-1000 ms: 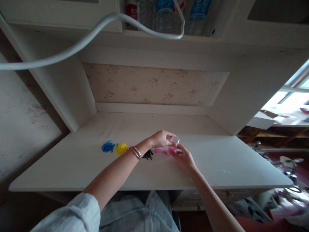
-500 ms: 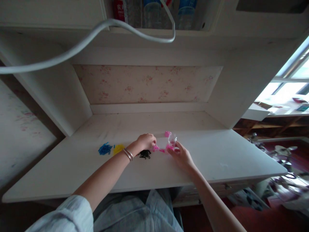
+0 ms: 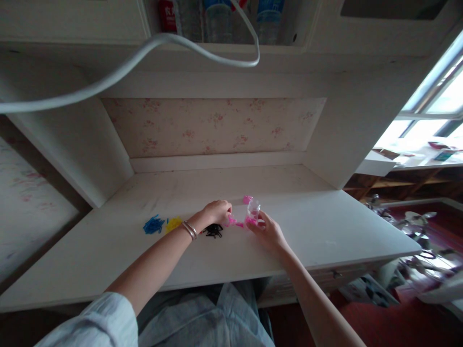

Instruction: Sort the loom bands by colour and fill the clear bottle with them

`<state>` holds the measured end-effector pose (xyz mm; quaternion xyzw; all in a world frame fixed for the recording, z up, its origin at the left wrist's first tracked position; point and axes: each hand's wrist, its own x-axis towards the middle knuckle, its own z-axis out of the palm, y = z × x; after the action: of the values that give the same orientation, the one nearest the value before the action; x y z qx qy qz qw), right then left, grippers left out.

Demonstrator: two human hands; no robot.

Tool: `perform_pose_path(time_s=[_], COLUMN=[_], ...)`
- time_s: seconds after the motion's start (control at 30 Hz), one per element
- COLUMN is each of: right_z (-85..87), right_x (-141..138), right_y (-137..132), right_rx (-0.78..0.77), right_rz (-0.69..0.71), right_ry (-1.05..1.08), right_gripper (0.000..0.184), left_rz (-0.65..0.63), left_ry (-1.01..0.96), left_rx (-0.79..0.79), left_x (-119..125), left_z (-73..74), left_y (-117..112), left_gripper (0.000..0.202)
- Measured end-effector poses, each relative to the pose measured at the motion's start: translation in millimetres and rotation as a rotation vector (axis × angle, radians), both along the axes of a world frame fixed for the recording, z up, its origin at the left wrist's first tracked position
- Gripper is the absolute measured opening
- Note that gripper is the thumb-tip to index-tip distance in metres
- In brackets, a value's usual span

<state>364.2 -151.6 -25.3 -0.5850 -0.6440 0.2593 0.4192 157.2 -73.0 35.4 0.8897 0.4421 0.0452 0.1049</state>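
Curled and close together, the fingers of my left hand (image 3: 217, 212) are at small pink clip-like pieces (image 3: 231, 220) on the white desk. My right hand (image 3: 269, 233) is closed around the lower part of a small clear plastic jar (image 3: 253, 207), with pink at its bottom. Behind the jar sits a pink lid-like piece (image 3: 248, 199). A heap of black clip-like pieces (image 3: 213, 231) lies just below my left hand. Left of my wrist are a yellow heap (image 3: 174, 224), partly covered by my arm, and a blue heap (image 3: 153, 225).
The white desk (image 3: 304, 207) is closed in by a floral back panel (image 3: 213, 126) and side walls. Overhead, a white cable (image 3: 126, 65) hangs in front of a shelf with bottles (image 3: 219, 21). A window stands at the right.
The view has swung slightly to the right, so everything sits a little further left. Both hands stay nearly where they were, by the pink pieces and around the jar.
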Motion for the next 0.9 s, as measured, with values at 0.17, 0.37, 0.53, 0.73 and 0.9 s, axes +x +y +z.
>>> perform_pose_path(time_s=[0.17,0.37,0.53,0.73,0.9], right_z=[2.5,-1.5,-4.0,-2.2,-4.7], right_x=[0,1,1,0,2], right_y=[0,0,1,1,0], right_rx=[-0.02,-0.011,-0.01,-0.027,-0.007], right_rz=[0.005,-0.001,0.0,-0.003,0.012], right_ry=[0.006,0.014,0.014,0.013,0.016], right_gripper=[0.036,0.04,0.044,0.04,0.042], left_rz=[0.005,-0.011,-0.018,-0.015,0.006], left_ry=[-0.066,-0.129,-0.259,-0.075,-0.028], left_rx=[0.009,0.057,0.12,0.057,0.017], left_x=[0,2,5,7,11], left_z=[13.6,25.9,36.8,28.6,7.8], left_y=[2,-2,-10,-6,2], left_gripper=[0.021,0.019,0.023,0.019,0.024])
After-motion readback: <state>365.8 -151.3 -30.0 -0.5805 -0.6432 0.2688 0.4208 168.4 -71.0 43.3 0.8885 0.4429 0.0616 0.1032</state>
